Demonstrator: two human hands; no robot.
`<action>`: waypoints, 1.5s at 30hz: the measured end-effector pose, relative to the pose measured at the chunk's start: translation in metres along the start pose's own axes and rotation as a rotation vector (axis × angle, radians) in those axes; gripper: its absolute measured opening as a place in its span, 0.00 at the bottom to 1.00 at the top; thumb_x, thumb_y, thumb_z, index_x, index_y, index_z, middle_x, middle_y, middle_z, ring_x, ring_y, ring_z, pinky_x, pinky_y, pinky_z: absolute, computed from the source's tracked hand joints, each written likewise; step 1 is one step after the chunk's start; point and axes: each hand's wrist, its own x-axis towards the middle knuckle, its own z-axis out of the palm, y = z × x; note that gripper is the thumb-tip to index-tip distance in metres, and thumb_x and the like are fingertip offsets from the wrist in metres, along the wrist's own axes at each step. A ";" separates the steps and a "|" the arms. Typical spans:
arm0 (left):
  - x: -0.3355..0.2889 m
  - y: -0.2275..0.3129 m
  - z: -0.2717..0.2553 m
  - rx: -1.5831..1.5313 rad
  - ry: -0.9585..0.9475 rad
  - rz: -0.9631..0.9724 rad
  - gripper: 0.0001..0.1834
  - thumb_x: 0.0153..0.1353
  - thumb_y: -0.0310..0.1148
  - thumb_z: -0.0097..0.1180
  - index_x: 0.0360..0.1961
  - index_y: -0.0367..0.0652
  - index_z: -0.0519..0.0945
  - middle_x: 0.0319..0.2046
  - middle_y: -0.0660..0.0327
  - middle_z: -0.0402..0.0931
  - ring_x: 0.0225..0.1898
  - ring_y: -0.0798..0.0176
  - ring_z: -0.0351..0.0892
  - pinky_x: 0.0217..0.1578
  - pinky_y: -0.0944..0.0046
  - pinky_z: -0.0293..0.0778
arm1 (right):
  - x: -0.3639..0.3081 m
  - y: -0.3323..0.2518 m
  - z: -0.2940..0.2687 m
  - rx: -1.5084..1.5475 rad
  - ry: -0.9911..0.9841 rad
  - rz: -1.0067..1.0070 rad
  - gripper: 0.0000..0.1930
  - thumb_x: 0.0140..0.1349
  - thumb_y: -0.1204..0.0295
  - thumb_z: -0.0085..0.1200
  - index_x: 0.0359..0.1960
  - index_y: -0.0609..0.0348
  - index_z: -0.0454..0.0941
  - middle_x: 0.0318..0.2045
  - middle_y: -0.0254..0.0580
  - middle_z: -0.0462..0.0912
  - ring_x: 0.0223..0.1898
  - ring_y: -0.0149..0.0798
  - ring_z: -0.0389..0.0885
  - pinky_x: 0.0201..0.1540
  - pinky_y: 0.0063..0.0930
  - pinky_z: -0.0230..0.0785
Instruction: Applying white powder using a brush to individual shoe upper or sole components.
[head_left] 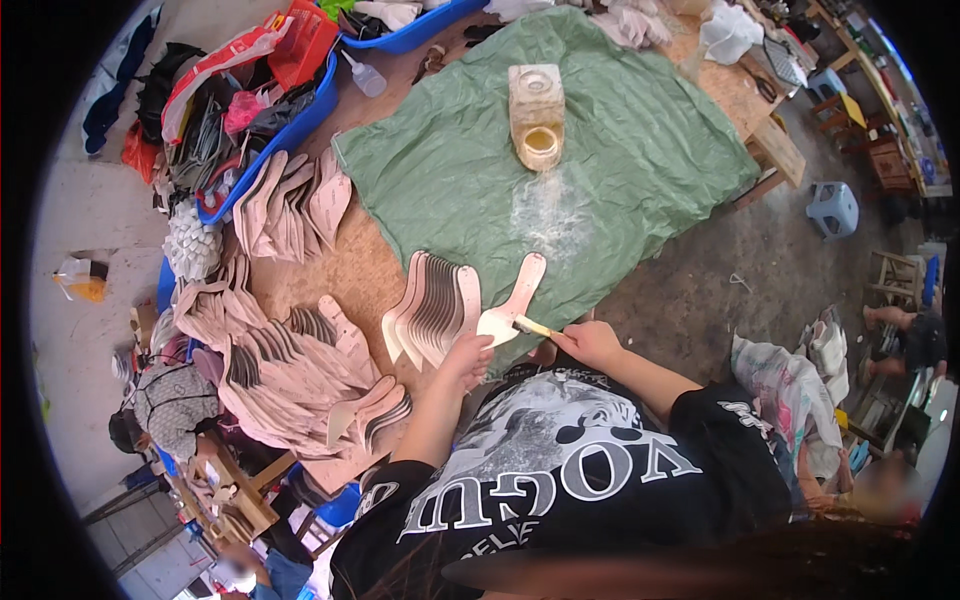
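My left hand (467, 362) is closed on the near end of a pale, insole-shaped piece (524, 285), whose narrow end points away from me over the green sheet. In my right hand (592, 343) is a brush (538, 327) with a light wooden handle. Its dark tip lies against the wide part of the piece. Just left of my left hand, a fanned row of similar insole pieces (432, 305) overlaps on the table. Farther off on the sheet stands a crusted, pale glue pot (541, 148) with a round opening holding yellowish stuff.
A green plastic sheet (440, 130) covers much of the wooden table (335, 262). More insole stacks (290, 365) spread across the left side. Blue bins (290, 140) of scraps stand at the far left. A blue stool (833, 208) and a stuffed sack (785, 385) are on the right.
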 end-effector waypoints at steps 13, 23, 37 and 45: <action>-0.075 0.017 -0.008 -0.072 -0.089 0.406 0.08 0.64 0.33 0.48 0.43 0.45 0.71 0.15 0.76 0.58 0.12 0.81 0.51 0.11 0.76 0.44 | 0.013 -0.076 -0.098 0.093 0.348 -0.127 0.17 0.59 0.61 0.54 0.17 0.60 0.73 0.11 0.46 0.68 0.13 0.46 0.68 0.18 0.36 0.58; -0.156 0.022 0.010 -0.213 0.025 1.029 0.12 0.66 0.32 0.45 0.48 0.40 0.70 0.18 0.73 0.63 0.14 0.80 0.54 0.14 0.77 0.49 | 0.021 -0.215 -0.143 -0.054 0.240 -0.527 0.14 0.56 0.65 0.58 0.18 0.59 0.73 0.11 0.43 0.68 0.12 0.43 0.68 0.17 0.34 0.58; -0.187 0.010 0.004 -0.215 0.173 1.095 0.11 0.67 0.29 0.43 0.48 0.36 0.69 0.17 0.72 0.61 0.16 0.79 0.56 0.17 0.76 0.53 | 0.045 -0.269 -0.143 -0.412 0.481 -0.790 0.12 0.52 0.62 0.61 0.20 0.54 0.74 0.11 0.38 0.70 0.14 0.43 0.71 0.17 0.36 0.60; -0.191 0.010 0.004 -0.227 0.144 1.111 0.10 0.66 0.29 0.44 0.46 0.36 0.69 0.18 0.72 0.62 0.16 0.79 0.55 0.16 0.76 0.52 | 0.035 -0.285 -0.132 -0.161 0.059 -0.625 0.18 0.57 0.57 0.55 0.17 0.56 0.72 0.11 0.45 0.70 0.15 0.49 0.71 0.18 0.38 0.61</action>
